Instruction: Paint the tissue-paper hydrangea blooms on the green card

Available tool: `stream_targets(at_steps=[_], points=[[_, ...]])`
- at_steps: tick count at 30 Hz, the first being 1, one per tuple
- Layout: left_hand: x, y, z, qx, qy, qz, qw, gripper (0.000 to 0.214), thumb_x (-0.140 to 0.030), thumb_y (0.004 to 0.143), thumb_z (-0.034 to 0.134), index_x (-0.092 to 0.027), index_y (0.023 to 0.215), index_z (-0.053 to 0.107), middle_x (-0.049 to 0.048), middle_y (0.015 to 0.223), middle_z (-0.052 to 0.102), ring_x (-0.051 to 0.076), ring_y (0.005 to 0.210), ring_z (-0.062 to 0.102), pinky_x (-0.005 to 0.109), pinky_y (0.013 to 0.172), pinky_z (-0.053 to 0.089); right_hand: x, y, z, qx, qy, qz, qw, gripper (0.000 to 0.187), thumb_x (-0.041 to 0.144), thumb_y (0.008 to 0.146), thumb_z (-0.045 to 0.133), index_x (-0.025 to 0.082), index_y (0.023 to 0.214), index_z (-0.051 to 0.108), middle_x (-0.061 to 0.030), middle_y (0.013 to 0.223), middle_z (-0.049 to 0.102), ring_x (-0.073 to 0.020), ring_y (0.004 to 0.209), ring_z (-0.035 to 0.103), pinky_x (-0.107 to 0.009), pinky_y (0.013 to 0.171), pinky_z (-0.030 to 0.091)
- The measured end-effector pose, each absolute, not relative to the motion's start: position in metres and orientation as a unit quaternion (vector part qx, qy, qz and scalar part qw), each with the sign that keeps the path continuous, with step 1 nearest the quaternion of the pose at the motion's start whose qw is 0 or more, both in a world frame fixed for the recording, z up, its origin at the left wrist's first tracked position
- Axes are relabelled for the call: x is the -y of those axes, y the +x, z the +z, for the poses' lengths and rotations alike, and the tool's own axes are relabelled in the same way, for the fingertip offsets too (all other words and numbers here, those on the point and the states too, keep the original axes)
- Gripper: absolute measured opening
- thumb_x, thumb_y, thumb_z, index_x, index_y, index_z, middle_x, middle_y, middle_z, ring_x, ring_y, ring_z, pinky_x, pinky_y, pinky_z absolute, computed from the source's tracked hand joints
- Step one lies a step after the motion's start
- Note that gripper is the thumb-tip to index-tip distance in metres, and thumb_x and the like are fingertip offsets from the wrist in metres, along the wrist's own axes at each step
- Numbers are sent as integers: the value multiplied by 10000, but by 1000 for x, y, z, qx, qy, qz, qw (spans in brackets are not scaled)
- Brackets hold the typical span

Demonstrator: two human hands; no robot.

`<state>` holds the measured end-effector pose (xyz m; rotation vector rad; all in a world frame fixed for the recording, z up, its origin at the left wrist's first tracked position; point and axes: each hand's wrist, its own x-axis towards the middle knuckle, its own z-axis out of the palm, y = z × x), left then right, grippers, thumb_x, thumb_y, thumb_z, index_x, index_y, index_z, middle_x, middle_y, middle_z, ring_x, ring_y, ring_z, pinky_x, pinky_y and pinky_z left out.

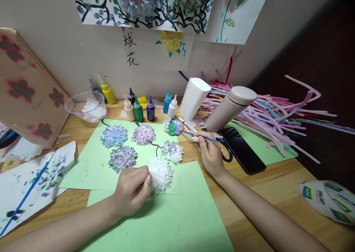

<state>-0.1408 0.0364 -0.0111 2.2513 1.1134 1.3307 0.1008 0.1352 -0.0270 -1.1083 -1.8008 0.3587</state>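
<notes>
My right hand point(209, 154) grips a blue-handled paintbrush point(203, 136), its tip at the small flower-shaped paint palette point(172, 127), where green and purple paint shows. My left hand point(132, 191) is closed, thumb and fingers pinching the left edge of a fluffy white paper flower point(160, 175) over the green paper point(155, 222). Just behind it, a white and purple flower point(171, 151) is partly coloured. Blue point(114, 135) and purple point(143, 134) flowers lie on another green sheet point(88, 163), with one more purple flower point(123, 158) nearer me.
Paint bottles point(138, 109) line the wall beside a clear bowl point(84, 106). A white cup point(194, 96), a tumbler point(230, 107), scissors point(227, 152), a phone point(242, 150) and pipe cleaners point(266, 115) crowd the right. Paint-stained paper point(33, 185) carries another brush point(30, 189) at left.
</notes>
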Motion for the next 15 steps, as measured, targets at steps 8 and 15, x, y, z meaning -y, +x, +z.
stream_targets(at_steps=[8, 15], points=[[-36, -142, -12, -389, 783, 462, 148, 313, 18, 815, 385, -217, 666, 242, -52, 565, 216, 108, 456, 219, 262, 454, 173, -136, 101, -25, 744, -444, 140, 478, 213, 228, 934, 389, 243, 975, 597, -40, 953, 635, -197, 935, 569, -352, 827, 442], [-36, -142, -12, -389, 786, 460, 140, 312, 13, 814, 390, -217, 662, 245, -53, 564, 215, 109, 457, 219, 263, 452, 173, -121, 93, -23, 624, -424, 246, 608, 198, 296, 944, 367, 232, 893, 547, -24, 856, 574, -167, 795, 583, -325, 712, 458]])
